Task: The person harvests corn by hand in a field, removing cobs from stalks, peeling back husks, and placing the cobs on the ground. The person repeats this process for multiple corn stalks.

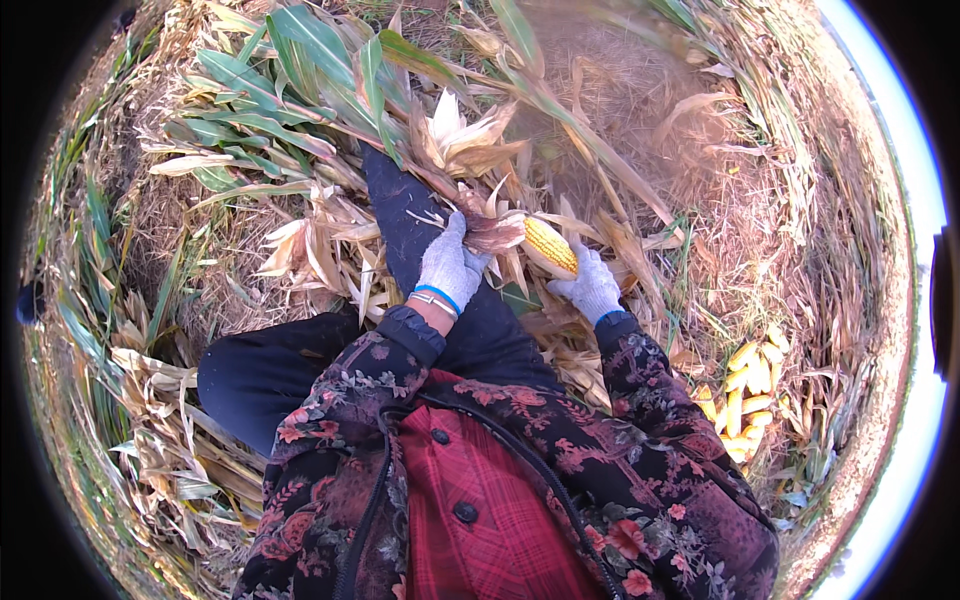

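Between my two gloved hands lies a yellow ear of corn (pixel 550 244), partly bared, with brown dry husk (pixel 499 232) around its left end. My left hand (pixel 452 262), in a pale knitted glove, grips the husk and stalk at that end, above my dark trouser leg. At the other end of the ear, my right hand (pixel 589 286), gloved alike, holds the tip between thumb and fingers. Opened pale husks (pixel 457 139) on a stalk stand just beyond my hands, and more dry husks (pixel 311 244) lie to the left.
Cut corn stalks with green leaves (pixel 300 97) lie across the ground ahead and to the left. A pile of bare yellow ears (pixel 750 390) rests on the ground at the right. Rows of dry stalks (pixel 817 225) run along the right side. Straw covers the ground.
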`<action>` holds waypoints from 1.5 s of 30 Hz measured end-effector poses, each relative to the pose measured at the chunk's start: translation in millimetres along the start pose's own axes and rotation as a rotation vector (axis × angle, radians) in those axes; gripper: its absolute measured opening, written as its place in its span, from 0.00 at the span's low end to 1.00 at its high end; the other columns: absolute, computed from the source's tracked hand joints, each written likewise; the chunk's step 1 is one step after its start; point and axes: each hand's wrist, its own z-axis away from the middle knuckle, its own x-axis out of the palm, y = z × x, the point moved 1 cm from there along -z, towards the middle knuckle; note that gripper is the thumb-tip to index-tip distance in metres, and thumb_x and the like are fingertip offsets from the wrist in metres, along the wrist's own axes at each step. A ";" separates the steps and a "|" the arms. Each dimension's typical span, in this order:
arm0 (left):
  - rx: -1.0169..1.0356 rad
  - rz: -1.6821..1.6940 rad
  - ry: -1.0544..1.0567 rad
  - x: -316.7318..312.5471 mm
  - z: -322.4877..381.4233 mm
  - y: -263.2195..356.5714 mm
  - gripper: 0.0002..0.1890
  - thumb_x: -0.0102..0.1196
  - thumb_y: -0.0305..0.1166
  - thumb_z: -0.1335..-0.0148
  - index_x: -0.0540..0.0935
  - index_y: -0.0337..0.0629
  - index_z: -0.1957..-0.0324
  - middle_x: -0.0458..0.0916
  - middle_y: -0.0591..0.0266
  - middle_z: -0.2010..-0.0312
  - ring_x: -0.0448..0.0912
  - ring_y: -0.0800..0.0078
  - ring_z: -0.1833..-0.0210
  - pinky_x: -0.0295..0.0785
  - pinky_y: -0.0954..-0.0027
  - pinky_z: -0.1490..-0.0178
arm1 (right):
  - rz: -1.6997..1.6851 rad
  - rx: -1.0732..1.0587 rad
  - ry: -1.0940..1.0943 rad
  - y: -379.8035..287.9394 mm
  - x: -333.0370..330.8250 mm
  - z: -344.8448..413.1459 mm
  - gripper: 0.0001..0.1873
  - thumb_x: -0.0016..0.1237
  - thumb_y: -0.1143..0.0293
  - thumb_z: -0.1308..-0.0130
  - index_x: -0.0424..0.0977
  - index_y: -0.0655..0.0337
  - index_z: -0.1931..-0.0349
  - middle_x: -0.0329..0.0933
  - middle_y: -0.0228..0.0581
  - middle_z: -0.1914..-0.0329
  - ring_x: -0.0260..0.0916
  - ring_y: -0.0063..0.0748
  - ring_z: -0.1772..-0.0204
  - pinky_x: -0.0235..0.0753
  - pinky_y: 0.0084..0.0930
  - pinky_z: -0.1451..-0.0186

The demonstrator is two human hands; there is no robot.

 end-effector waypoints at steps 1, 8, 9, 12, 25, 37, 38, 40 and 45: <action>-0.005 -0.005 0.041 -0.7 0.6 2.2 0.15 0.49 0.40 0.20 0.77 0.38 0.44 0.83 0.49 0.47 0.84 0.53 0.46 0.83 0.49 0.43 | 0.049 0.006 -0.087 -7.2 0.9 -5.5 0.42 0.71 0.50 0.50 0.71 0.64 0.38 0.78 0.58 0.45 0.76 0.58 0.39 0.75 0.47 0.37; 0.053 0.024 0.023 -11.0 -3.0 17.0 0.14 0.51 0.38 0.21 0.79 0.38 0.46 0.84 0.52 0.49 0.83 0.54 0.47 0.81 0.50 0.41 | -0.540 0.088 -0.384 5.8 1.0 2.5 0.41 0.71 0.50 0.49 0.73 0.67 0.40 0.84 0.44 0.55 0.82 0.36 0.54 0.81 0.30 0.49; 0.051 0.035 0.024 -11.9 -5.0 16.4 0.14 0.51 0.38 0.21 0.79 0.37 0.46 0.84 0.52 0.49 0.83 0.54 0.47 0.81 0.50 0.42 | -0.703 0.105 -0.355 13.1 5.4 13.8 0.40 0.71 0.53 0.49 0.73 0.67 0.39 0.84 0.42 0.54 0.81 0.32 0.54 0.80 0.28 0.49; -0.003 -0.064 0.029 -9.9 -4.9 16.2 0.12 0.52 0.35 0.22 0.78 0.40 0.44 0.84 0.54 0.49 0.83 0.56 0.47 0.80 0.51 0.43 | -1.048 0.142 -0.253 34.5 12.7 43.6 0.39 0.72 0.67 0.48 0.71 0.67 0.35 0.82 0.37 0.46 0.79 0.24 0.50 0.79 0.23 0.48; 0.520 -1.051 -0.063 8.0 60.2 70.1 0.14 0.59 0.41 0.29 0.84 0.37 0.59 0.83 0.66 0.67 0.77 0.77 0.61 0.72 0.70 0.53 | -1.386 0.018 -0.014 -39.5 -49.5 62.0 0.23 0.63 0.59 0.35 0.74 0.64 0.47 0.78 0.33 0.66 0.77 0.25 0.71 0.79 0.26 0.67; 0.234 -0.697 -0.445 28.1 107.1 68.4 0.24 0.55 0.42 0.25 0.75 0.37 0.35 0.83 0.58 0.45 0.82 0.67 0.44 0.76 0.64 0.39 | -1.846 -0.296 -0.580 -84.9 -60.0 63.9 0.27 0.49 0.53 0.24 0.68 0.66 0.36 0.77 0.49 0.54 0.78 0.39 0.56 0.81 0.32 0.59; 0.233 -0.732 -0.471 28.5 109.7 67.3 0.24 0.53 0.41 0.24 0.74 0.37 0.33 0.83 0.57 0.44 0.82 0.67 0.43 0.75 0.63 0.37 | -1.854 -0.349 -0.661 -90.3 -61.7 65.1 0.27 0.49 0.53 0.24 0.67 0.66 0.35 0.77 0.49 0.54 0.78 0.39 0.55 0.81 0.32 0.59; 0.232 -0.768 -0.470 29.7 116.3 65.4 0.24 0.53 0.40 0.24 0.75 0.37 0.34 0.82 0.57 0.44 0.81 0.66 0.43 0.75 0.63 0.37 | -1.788 -0.322 -0.651 -101.0 -65.4 66.3 0.28 0.50 0.52 0.25 0.68 0.66 0.37 0.76 0.50 0.55 0.76 0.38 0.60 0.78 0.31 0.62; 0.266 -0.648 -0.568 45.2 143.6 80.2 0.23 0.55 0.38 0.25 0.75 0.37 0.34 0.83 0.56 0.44 0.83 0.65 0.44 0.76 0.63 0.36 | -1.921 -0.422 -0.708 -115.0 -91.9 63.4 0.33 0.54 0.47 0.29 0.66 0.65 0.37 0.70 0.47 0.60 0.67 0.33 0.72 0.69 0.27 0.73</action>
